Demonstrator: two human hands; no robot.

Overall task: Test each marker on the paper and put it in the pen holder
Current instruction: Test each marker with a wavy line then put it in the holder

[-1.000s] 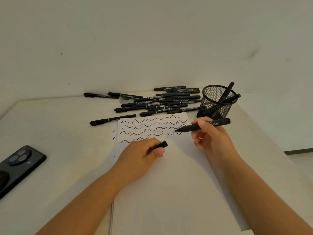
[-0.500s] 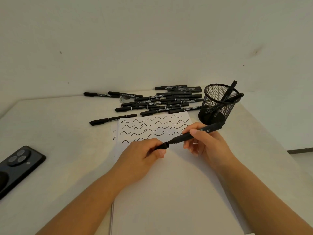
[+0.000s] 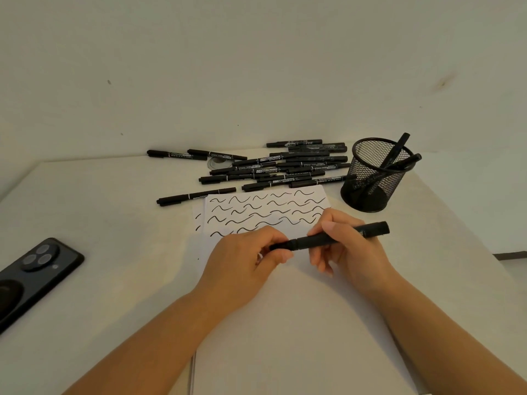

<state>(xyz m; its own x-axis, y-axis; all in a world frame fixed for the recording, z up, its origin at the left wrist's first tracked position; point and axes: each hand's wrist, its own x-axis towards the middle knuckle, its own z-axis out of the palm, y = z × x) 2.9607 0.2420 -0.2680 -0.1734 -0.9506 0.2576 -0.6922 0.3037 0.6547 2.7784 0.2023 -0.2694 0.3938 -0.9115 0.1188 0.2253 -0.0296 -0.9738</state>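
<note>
Black marker (image 3: pixel 328 238) held level above the paper (image 3: pixel 285 309), both hands on it. Right hand (image 3: pixel 345 246) pinches the barrel mid-length, thumb on top; left hand (image 3: pixel 251 255) closes around the left end, fingers hiding whether that end's cap is seated. White print on the barrel near the right end, too small to read.

Paper: top section covered in rows of black wavy test strokes (image 3: pixel 265 210), part of the lowest row hidden behind the hands. A second sheet edge shows at the left, with a few stray marks.

Behind the paper, pile of black markers (image 3: pixel 285 166). "TWIN MARKER" readable on two or three barrels; the other labels are blurred. One marker lies alone at the paper's top-left corner (image 3: pixel 196 196), two more farther left.

Mesh pen holder (image 3: pixel 373 178) right of the pile, a couple of markers leaning inside; exact count unclear through the mesh.

Dark phone (image 3: pixel 34 272) face-down at the left of the table (image 3: pixel 99 280), cut off by the frame edge.
</note>
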